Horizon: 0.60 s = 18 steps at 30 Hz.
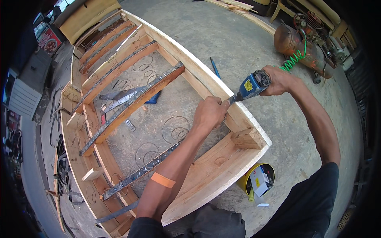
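Note:
My right hand (279, 81) is wrapped around a blue staple gun (251, 86), whose nose meets the top of the frame's right rail. Just left of that nose, my left hand (211, 114) is closed at the inner edge of the rail. A dark webbing strap (133, 177) with coil springs on it runs under my left forearm toward that hand; my fingers hide its end. The wooden frame (206, 77) stretches away in front of me. Wire coil springs (174, 130) stand along its crossbars (137, 107), which are covered with dark strapping.
A green coiled hose (293, 60) links the staple gun to a rusty compressor (303, 49) at the far right. A yellow bucket (242, 181) holding boxes stands by the near right corner. A handsaw (119, 97) lies on the floor inside the frame. Loose straps (61, 166) lie left.

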Tool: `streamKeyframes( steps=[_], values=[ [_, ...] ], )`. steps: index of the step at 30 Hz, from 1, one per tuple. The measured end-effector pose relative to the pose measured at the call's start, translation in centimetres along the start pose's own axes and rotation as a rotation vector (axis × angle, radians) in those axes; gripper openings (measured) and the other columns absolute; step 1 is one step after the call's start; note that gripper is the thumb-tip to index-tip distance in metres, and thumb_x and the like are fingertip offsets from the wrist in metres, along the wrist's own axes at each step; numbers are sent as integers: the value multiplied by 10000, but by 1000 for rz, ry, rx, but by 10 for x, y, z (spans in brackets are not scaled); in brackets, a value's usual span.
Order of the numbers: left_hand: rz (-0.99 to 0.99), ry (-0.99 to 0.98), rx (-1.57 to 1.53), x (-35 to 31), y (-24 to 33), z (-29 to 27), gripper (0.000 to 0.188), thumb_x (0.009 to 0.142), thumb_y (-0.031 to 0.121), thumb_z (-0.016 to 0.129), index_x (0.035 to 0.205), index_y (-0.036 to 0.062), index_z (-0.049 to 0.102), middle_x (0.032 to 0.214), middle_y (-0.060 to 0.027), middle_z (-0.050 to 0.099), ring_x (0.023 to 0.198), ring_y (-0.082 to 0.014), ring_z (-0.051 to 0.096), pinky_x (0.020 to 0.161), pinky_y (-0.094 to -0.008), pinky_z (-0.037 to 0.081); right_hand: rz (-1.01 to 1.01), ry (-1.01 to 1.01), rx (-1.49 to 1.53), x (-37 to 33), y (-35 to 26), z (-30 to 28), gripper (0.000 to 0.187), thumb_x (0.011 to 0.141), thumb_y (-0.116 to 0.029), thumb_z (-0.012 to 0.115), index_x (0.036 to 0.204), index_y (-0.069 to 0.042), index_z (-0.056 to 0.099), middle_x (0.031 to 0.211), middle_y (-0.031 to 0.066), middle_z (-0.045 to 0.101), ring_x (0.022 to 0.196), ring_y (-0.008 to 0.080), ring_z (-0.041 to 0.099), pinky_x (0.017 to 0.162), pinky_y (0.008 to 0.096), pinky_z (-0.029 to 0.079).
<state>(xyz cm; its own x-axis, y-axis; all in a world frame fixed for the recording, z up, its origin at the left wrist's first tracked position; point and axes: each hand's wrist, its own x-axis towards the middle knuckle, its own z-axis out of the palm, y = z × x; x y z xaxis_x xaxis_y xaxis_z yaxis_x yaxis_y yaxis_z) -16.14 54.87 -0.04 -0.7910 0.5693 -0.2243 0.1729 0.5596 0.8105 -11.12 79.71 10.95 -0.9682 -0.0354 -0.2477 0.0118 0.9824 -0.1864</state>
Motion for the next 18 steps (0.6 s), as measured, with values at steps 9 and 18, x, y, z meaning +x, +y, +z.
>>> streamKeyframes(
  steps=[9, 18],
  values=[
    [-146, -350, 252, -94, 41, -108, 378, 1028, 332, 614, 961, -35, 680, 628, -88, 636, 566, -196, 675, 579, -350, 548, -90, 83, 338, -28, 10, 32, 329, 790, -225, 834, 1049, -47, 739, 968, 117, 772, 833, 202, 704, 805, 369, 560],
    [-471, -128, -58, -363, -94, -342, 481, 978, 450, 702, 727, 50, 609, 498, -16, 545, 397, -123, 556, 381, -266, 419, -44, 121, 161, -43, -32, 28, 298, 766, -177, 765, 1027, -41, 723, 914, 153, 747, 782, 245, 681, 781, 386, 546]
  ],
)
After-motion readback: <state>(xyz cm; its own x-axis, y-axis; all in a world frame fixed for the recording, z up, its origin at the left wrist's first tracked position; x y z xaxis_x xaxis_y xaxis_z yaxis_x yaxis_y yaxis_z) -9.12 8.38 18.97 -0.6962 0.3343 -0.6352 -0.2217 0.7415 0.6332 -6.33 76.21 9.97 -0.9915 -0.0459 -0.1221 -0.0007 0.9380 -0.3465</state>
